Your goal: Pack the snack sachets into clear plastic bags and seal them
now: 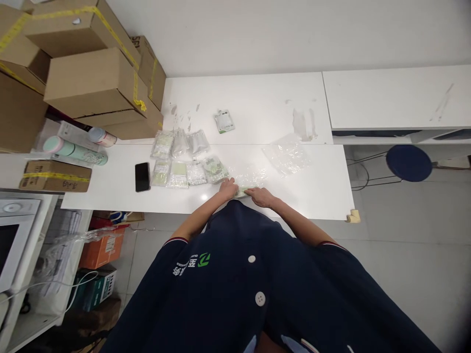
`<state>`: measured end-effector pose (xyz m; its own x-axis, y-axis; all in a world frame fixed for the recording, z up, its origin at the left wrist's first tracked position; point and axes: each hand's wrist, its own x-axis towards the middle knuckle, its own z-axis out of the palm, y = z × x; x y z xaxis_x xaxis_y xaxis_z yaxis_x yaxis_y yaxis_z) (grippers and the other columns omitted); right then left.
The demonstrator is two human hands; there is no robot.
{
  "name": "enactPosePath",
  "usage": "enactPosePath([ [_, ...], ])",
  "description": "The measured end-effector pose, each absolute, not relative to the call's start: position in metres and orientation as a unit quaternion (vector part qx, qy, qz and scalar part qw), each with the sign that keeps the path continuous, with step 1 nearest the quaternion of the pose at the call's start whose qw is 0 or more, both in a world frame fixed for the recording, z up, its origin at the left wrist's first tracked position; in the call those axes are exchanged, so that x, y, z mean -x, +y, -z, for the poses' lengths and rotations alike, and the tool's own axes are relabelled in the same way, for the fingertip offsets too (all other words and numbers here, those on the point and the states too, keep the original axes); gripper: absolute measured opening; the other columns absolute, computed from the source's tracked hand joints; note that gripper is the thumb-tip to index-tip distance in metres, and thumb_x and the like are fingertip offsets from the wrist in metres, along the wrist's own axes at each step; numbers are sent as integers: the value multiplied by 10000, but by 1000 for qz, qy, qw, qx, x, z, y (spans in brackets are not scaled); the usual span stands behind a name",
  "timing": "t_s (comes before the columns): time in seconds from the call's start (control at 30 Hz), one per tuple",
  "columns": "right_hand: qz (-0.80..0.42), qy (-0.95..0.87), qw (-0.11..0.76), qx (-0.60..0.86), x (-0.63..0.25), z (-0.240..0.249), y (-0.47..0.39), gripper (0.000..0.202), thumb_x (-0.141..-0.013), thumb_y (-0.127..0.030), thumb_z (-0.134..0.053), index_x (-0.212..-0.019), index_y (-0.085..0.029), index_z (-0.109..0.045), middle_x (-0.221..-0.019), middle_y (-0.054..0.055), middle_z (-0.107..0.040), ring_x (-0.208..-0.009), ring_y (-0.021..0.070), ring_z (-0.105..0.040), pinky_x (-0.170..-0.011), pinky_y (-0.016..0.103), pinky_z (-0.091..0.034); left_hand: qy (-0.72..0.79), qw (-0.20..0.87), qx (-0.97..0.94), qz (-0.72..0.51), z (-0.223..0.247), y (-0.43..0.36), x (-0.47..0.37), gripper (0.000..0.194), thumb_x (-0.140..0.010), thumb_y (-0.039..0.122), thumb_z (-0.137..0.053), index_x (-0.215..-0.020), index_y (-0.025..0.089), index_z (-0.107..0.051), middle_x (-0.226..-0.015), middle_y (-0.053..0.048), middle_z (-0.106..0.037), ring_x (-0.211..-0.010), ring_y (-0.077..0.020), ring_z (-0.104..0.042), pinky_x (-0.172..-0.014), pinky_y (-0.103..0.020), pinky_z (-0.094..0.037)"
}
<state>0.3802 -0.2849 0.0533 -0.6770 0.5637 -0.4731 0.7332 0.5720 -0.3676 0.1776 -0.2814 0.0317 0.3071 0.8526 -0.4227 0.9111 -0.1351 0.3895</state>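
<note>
To my left I see cardboard boxes (88, 81) with yellow tape, piled up by the wall (243, 37). Near them are a green bottle (79, 151) with a pink lid, a tub (102, 137) and a small carton (55, 176). A dark-screened phone (142, 177) lies on the table (110, 189). Below, on my left, sits an orange box (103, 249); off to my right stands a blue stool (408, 163).

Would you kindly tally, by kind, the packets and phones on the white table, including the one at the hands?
Grouped packets: 7
Pouch lying apart: 1
Green packet at the left hand and right hand: 1
Phone: 1
Total: 10
</note>
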Motion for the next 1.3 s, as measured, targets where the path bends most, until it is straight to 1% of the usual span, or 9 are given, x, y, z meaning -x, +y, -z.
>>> enactPosePath([
  [0.17, 311, 834, 200, -410, -374, -70, -240, 425, -911, -208, -373, -1286, -241, -572, -1192, 107, -657, -1062, 276, -615, -834, 360, -455, 587, 565, -566, -120, -25, -288, -153, 465, -973, 437, -299, -1120, 185, -662, -1069, -85, -692, -980, -192, -627, -854, -307, -471],
  [0.27, 292, 824, 205, -441, -361, -68, -208, 390, -909, -218, -394, -1241, -220, -599, -1165, 129, -660, -1038, 281, -619, -797, 350, -453, 616, 612, -457, -195, -21, -287, -149, 520, -959, 517, -331, -1273, 162, -542, -1049, -111, -699, -922, -180, -652, -784, -294, -492],
  [0.43, 239, 817, 179, -493, -345, -57, -183, 407, -871, -160, -461, -1255, -230, -575, -1209, 140, -616, -1078, 283, -569, -873, 399, -415, 717, 479, -470, -191, -11, -279, -165, 478, -841, 391, -601, -1240, 155, -484, -1144, -119, -656, -973, -196, -638, -787, -293, -484],
  [0.57, 131, 832, 72, -534, -339, -47, -212, 359, -911, -167, -393, -1219, -184, -577, -1226, 191, -554, -1155, 315, -464, -933, 449, -367, 772, 346, -510, -156, -5, -274, -183, 405, -831, 285, -582, -1201, 161, -473, -1205, -151, -612, -1059, -251, -614, -851, -342, -462],
  [0.73, 194, 794, 92, -569, -344, -27, -270, 425, -950, -335, -383, -1362, -259, -450, -1282, 157, -508, -1109, 305, -467, -840, 409, -441, 774, 294, -560, -35, -21, -264, -188, 423, -879, 315, -538, -1240, 125, -424, -1105, -188, -625, -1062, -298, -602, -840, -371, -448],
  [0.87, 248, 791, 68, -555, -358, -13, -280, 454, -939, -348, -414, -1393, -339, -424, -1376, 98, -453, -1165, 300, -446, -878, 417, -445, 721, 173, -671, 4, -37, -242, -192, 377, -884, 357, -559, -1195, 155, -488, -1230, -198, -539, -1207, -324, -481, -963, -433, -381],
  [1.0, 247, 710, -20, -660, -378, -8, -270, 398, -938, -376, -419, -1280, -226, -556, -1316, 139, -485, -1159, 281, -475, -928, 384, -431, 650, 195, -734, 42, -34, -220, -200, 399, -861, 387, -600, -1188, 171, -530, -1260, -161, -517, -1214, -304, -449, -998, -433, -354],
  [1.17, 277, 484, -143, -818, -406, -1, -243, 714, -810, -518, -596, -1359, -85, -451, -1335, 234, -458, -1169, 305, -501, -917, 365, -452, 667, 226, -702, 104, -21, -220, -205, 445, -850, 414, -602, -1212, 164, -537, -1232, -155, -521, -1164, -311, -462, -962, -431, -372],
  [1.3, 409, 397, -142, -809, -420, 6, -209, 735, -666, -453, -757, -1252, -76, -525, -1157, 175, -606, -982, 247, -606, -756, 286, -489, 664, 234, -703, 95, -20, -234, -209, 470, -906, 364, -518, -1368, 318, -443, -1302, -127, -458, -1159, -308, -456, -961, -458, -360],
])
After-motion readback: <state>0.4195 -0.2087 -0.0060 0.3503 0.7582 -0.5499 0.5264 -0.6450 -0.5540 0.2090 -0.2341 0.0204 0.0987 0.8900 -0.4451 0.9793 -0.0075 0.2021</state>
